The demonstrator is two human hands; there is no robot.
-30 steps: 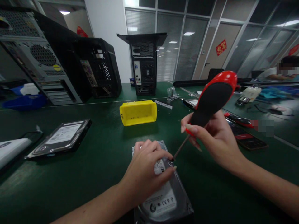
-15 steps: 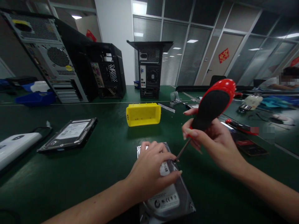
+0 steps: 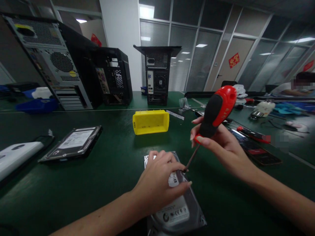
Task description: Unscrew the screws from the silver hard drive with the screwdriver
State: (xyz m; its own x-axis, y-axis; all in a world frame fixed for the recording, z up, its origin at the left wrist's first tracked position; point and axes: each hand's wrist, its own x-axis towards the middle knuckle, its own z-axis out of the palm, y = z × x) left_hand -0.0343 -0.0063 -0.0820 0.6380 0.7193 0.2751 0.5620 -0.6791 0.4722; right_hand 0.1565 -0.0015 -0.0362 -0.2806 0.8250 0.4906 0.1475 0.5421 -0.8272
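Note:
A silver hard drive [image 3: 176, 213] lies label up on the dark green table near its front edge. Over its upper part rests my left hand [image 3: 159, 180], fingers bent and gripping the drive, with the thumb across its right side. My right hand [image 3: 221, 144] is closed round a red and black screwdriver [image 3: 216, 111]. The handle tilts up to the right, and the shaft slants down to the drive's right edge, beside my left index fingertip. The exact contact at the tip is too small to make out.
Beyond the drive stands a yellow bin [image 3: 151, 122]. A second hard drive [image 3: 75, 141] and a white device [image 3: 18, 157] lie left. Computer cases [image 3: 157, 75] stand behind. To the right are a phone [image 3: 258, 150] and another red-black tool [image 3: 256, 134]. A person [image 3: 295, 87] sits far right.
The screwdriver's handle has swung left and turned, showing more red, and my right hand has shifted slightly left with it. My left hand stays on the drive.

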